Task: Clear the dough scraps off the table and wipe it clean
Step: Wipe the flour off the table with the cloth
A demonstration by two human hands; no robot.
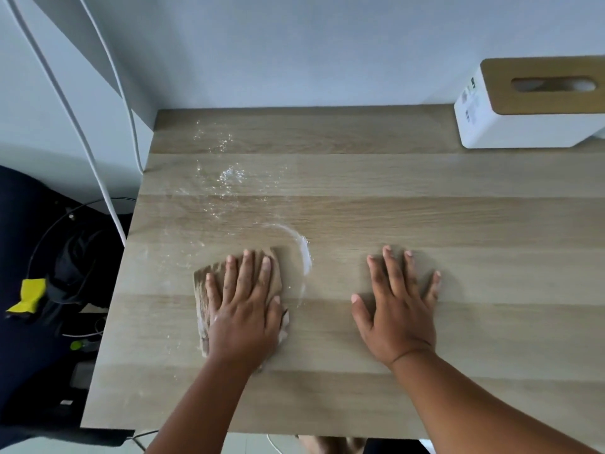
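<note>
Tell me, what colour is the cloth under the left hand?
The cloth is brown, close to the table's wood tone; the head view shows it.

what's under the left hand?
A brown cloth lies flat on the wooden table under the left hand. Whether flour or scraps sit beneath the cloth can't be seen.

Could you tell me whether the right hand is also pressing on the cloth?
No, the right hand lies flat on the bare table, apart from the cloth, which sits under the left hand.
</note>
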